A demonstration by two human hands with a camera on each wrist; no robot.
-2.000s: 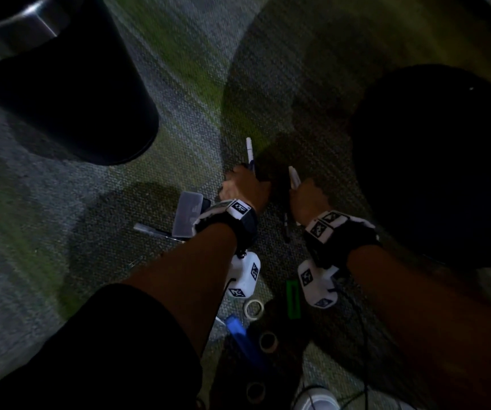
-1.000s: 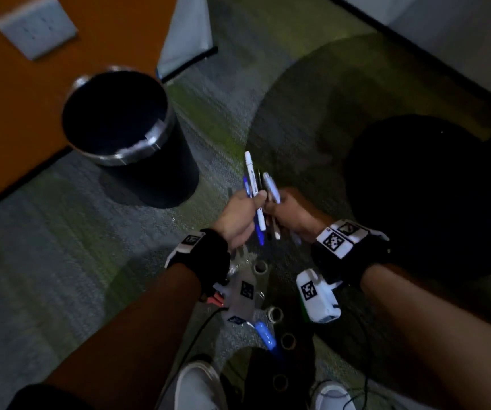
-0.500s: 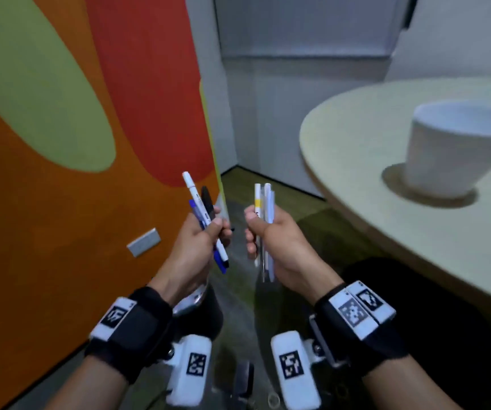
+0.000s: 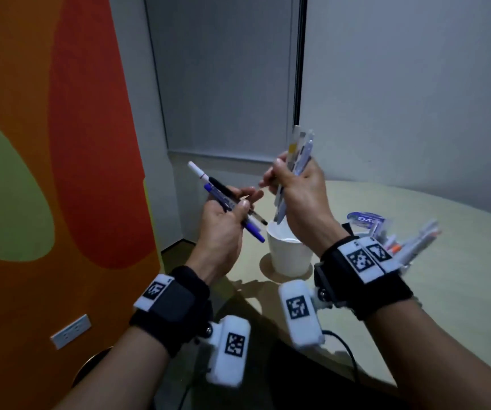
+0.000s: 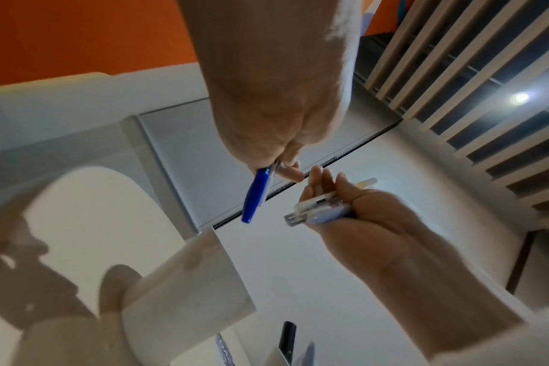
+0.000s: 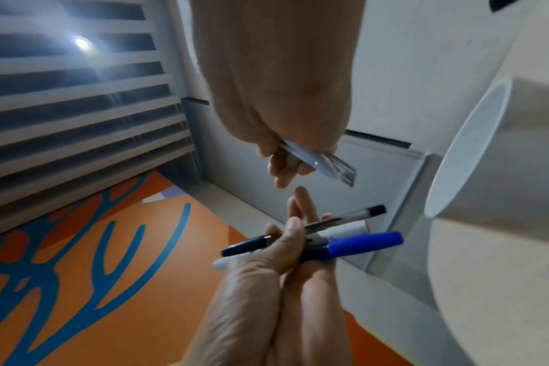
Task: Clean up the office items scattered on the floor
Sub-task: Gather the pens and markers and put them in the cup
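Observation:
My left hand (image 4: 245, 201) grips three pens (image 4: 226, 196), a white one, a blue one and a black one, slanting down to the right. My right hand (image 4: 293, 176) holds a bundle of pale pens (image 4: 297, 161) nearly upright, their lower ends just over the rim of a white cup (image 4: 290, 255) on the table. In the left wrist view the blue pen (image 5: 256, 195) sticks out of my left fist, and the right hand (image 5: 329, 188) clasps its pens (image 5: 317, 210) above the cup (image 5: 185, 284). In the right wrist view the left hand's pens (image 6: 345, 222) lie beside the cup (image 6: 486, 161).
The cup stands near the left edge of a round beige table (image 4: 460, 306). To its right stands a holder full of pens (image 4: 409, 244), with a blue-labelled tape dispenser (image 4: 365, 220) behind it. An orange wall (image 4: 61, 173) with a socket (image 4: 71, 331) is close on the left.
Both hands rose from the carpet to table height, each keeping its pens. The view swung up from the floor to the table, and the right hand's bundle moved over the cup.

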